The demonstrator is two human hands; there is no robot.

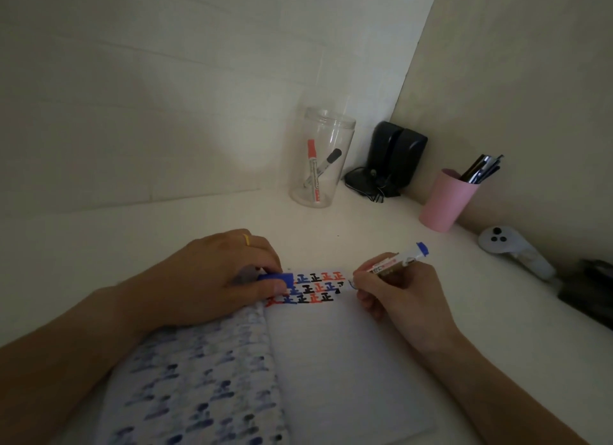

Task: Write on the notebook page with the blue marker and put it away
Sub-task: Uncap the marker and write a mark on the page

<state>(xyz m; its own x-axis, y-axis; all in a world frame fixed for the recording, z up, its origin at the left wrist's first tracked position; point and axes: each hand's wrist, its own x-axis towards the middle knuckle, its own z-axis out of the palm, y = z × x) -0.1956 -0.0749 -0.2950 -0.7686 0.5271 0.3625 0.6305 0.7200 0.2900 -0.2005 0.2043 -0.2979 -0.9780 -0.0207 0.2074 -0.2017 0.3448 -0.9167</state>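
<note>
So an open notebook (331, 355) is laid flat on a white desk (166, 232), pretty dim lighting overall. The right-hand page is mostly blank, with rows of little characters in blue, red and black packed along its top edge. The left-hand page is covered in faded blue blotches that look like ink bled through.

The blue marker (394, 262) is gripped in the right hand (398, 298), fingers wrapped round the barrel like a pen, tip pressed down at the right end of the second row, blue tail end angled up and away toward the right. The blue cap (275, 278) is pinched in the left hand (219, 278), which is also planted on the top left of the notebook, right over the start of the written rows. A yellow ring (246, 239) can be seen on one of that hand's fingers.

Further back, a clear plastic jar (320, 159) is parked near the wall with a red marker (313, 169) and a black marker (323, 169) leaned inside. Next to it, in the corner, a black gadget (391, 159) with a cable is tucked in, can't really tell what it is. A pink cup (444, 200) stuffed with dark pens is set to the right, and a white controller (510, 249) is lying beyond that along the wall.
</note>
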